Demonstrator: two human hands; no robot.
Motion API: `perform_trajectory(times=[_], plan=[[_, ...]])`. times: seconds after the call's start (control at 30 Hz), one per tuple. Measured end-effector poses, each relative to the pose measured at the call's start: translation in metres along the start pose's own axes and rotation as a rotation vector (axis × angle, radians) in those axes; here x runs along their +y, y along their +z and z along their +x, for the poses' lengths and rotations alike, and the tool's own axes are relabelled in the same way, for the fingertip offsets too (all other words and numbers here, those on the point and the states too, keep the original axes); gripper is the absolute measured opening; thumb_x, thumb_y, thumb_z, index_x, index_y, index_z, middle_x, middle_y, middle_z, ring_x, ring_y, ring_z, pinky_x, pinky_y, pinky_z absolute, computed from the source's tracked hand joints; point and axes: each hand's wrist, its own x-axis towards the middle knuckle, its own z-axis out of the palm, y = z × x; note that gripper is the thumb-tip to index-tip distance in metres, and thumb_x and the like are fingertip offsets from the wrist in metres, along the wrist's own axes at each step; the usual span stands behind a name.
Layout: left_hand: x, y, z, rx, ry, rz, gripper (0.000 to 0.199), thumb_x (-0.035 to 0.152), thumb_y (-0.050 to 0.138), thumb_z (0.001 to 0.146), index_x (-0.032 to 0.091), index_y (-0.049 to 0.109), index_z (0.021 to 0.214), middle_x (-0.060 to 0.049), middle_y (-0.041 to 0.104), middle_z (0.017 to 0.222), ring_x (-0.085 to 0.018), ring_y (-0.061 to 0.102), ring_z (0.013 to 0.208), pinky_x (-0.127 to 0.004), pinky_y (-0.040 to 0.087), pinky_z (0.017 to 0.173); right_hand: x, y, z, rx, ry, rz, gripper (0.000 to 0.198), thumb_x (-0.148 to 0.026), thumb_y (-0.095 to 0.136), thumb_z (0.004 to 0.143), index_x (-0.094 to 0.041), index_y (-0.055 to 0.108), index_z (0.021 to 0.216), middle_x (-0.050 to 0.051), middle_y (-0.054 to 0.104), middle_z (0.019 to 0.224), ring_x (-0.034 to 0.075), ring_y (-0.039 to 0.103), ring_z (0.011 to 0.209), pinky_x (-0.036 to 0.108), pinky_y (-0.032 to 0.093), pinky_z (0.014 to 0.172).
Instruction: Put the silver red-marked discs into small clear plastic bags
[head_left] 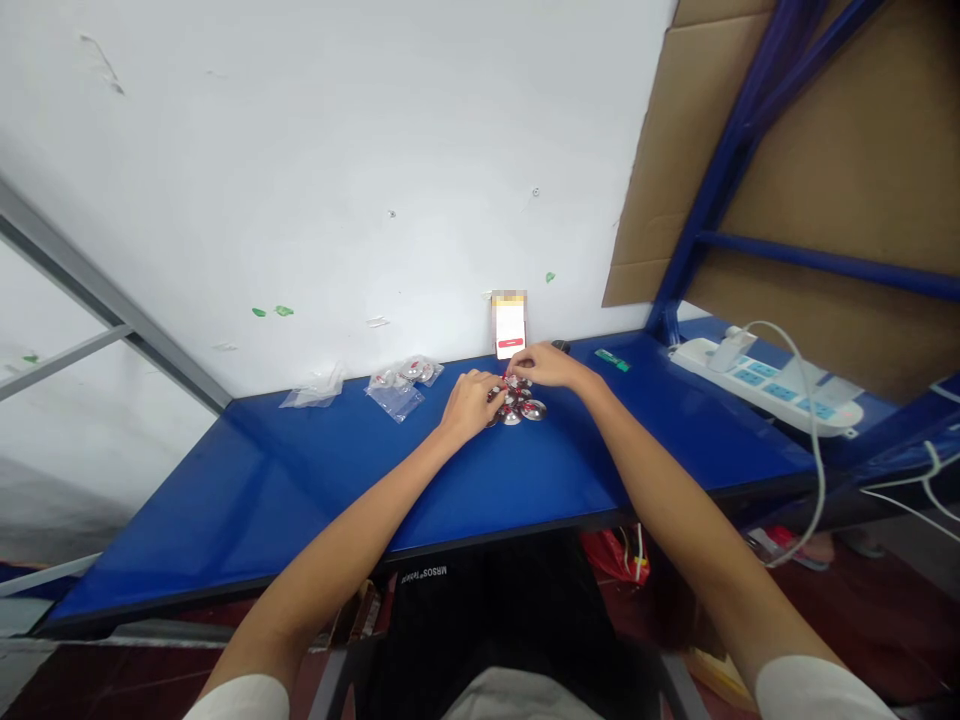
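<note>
A small cluster of shiny, domed silver discs with red parts [512, 414] lies on the blue tabletop [480, 480]. At the cluster's left side is my left hand [469, 402], its fingers bent and closed against the discs. My right hand [546, 366] reaches in from the right over the far side of the cluster, thumb and fingers pinched together close to something red. The fingertips cover part of the pile, so what exactly each hand grips is hard to make out. Just behind the hands, a phone [511, 328] with a lit screen leans on the wall.
Left of my hands lie clear bags with silver discs [413, 370] and a crumpled clear bag [319, 387]. To the right are a small green item [613, 360] and a white power strip [772, 385] with a plugged-in cable. A blue metal frame [720, 160] rises on the right.
</note>
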Motion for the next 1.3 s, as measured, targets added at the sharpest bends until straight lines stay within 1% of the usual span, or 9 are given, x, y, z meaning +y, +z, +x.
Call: perform_trajectory(times=[0.13,0.33,0.47,0.67,0.8,0.97,1.07,1.17,1.3], plan=[[0.002,-0.003,0.002,0.057,0.008,-0.016,0.023,0.034,0.058,0.109,0.024,0.078,0.112,-0.008,0.079,0.111,-0.028,0.064,0.105,-0.043,0.044,0.09,-0.003,0.0,-0.001,-0.005,0.013,0.01,0.027,-0.02,0.062,0.089,-0.021,0.088,0.097,0.002,0.08,0.082,0.019,0.067,0.075,0.028,0.045,0.069],[0.0,0.001,0.002,-0.026,0.01,-0.002,0.017,0.034,0.065,0.106,0.026,0.08,0.109,-0.008,0.079,0.11,-0.029,0.063,0.103,-0.042,0.044,0.089,-0.001,0.001,0.0,-0.02,0.001,0.013,0.028,-0.021,0.061,0.089,-0.02,0.087,0.098,0.001,0.081,0.081,0.019,0.068,0.074,0.027,0.044,0.068],[-0.004,0.0,0.003,-0.017,0.012,-0.014,0.018,0.036,0.068,0.103,0.026,0.081,0.111,-0.009,0.08,0.111,-0.029,0.064,0.102,-0.044,0.046,0.092,0.001,0.001,-0.001,-0.021,-0.01,0.006,0.028,-0.021,0.061,0.089,-0.02,0.088,0.098,0.001,0.08,0.079,0.018,0.067,0.073,0.027,0.043,0.066],[-0.001,-0.01,0.003,-0.008,-0.002,-0.097,0.027,0.04,0.063,0.106,0.024,0.081,0.117,-0.007,0.08,0.117,-0.027,0.068,0.105,-0.044,0.05,0.099,0.001,0.0,-0.002,-0.024,-0.007,-0.001,0.026,-0.023,0.062,0.09,-0.02,0.087,0.097,0.002,0.082,0.086,0.019,0.069,0.077,0.026,0.044,0.068],[-0.004,-0.025,0.002,0.077,-0.046,-0.1,0.03,0.037,0.056,0.108,0.022,0.08,0.118,-0.007,0.08,0.118,-0.027,0.068,0.112,-0.043,0.05,0.104,0.004,0.001,-0.001,-0.021,-0.013,0.002,0.025,-0.022,0.063,0.09,-0.02,0.087,0.096,0.002,0.082,0.085,0.019,0.069,0.075,0.026,0.045,0.068],[-0.03,-0.056,0.001,0.187,-0.188,-0.078,0.03,0.035,0.052,0.108,0.02,0.078,0.114,-0.008,0.08,0.115,-0.028,0.069,0.107,-0.043,0.051,0.101,-0.005,-0.001,-0.005,-0.003,-0.024,-0.015,0.025,-0.022,0.062,0.092,-0.021,0.086,0.096,0.002,0.081,0.083,0.019,0.068,0.072,0.027,0.043,0.067],[-0.055,-0.074,-0.008,0.141,-0.234,-0.035,0.029,0.035,0.054,0.105,0.02,0.079,0.111,-0.008,0.08,0.111,-0.029,0.068,0.106,-0.044,0.051,0.1,-0.019,0.002,-0.006,0.063,-0.046,-0.051,0.021,-0.023,0.064,0.093,-0.02,0.085,0.094,0.002,0.08,0.083,0.018,0.066,0.072,0.027,0.041,0.065],[-0.081,-0.087,-0.024,0.074,-0.206,0.03,0.031,0.037,0.053,0.104,0.021,0.078,0.112,-0.01,0.08,0.115,-0.032,0.066,0.113,-0.046,0.05,0.103,-0.035,0.011,-0.005,0.143,-0.096,-0.063,0.021,-0.021,0.064,0.094,-0.02,0.084,0.098,0.004,0.079,0.085,0.018,0.066,0.074,0.028,0.04,0.066],[-0.114,-0.101,-0.043,0.038,-0.194,0.119,0.034,0.04,0.051,0.104,0.02,0.077,0.113,-0.013,0.078,0.119,-0.035,0.064,0.114,-0.049,0.047,0.107,-0.045,0.024,-0.002,0.196,-0.189,-0.088,0.021,-0.022,0.062,0.098,-0.021,0.083,0.101,0.005,0.08,0.094,0.019,0.067,0.078,0.029,0.043,0.07]])
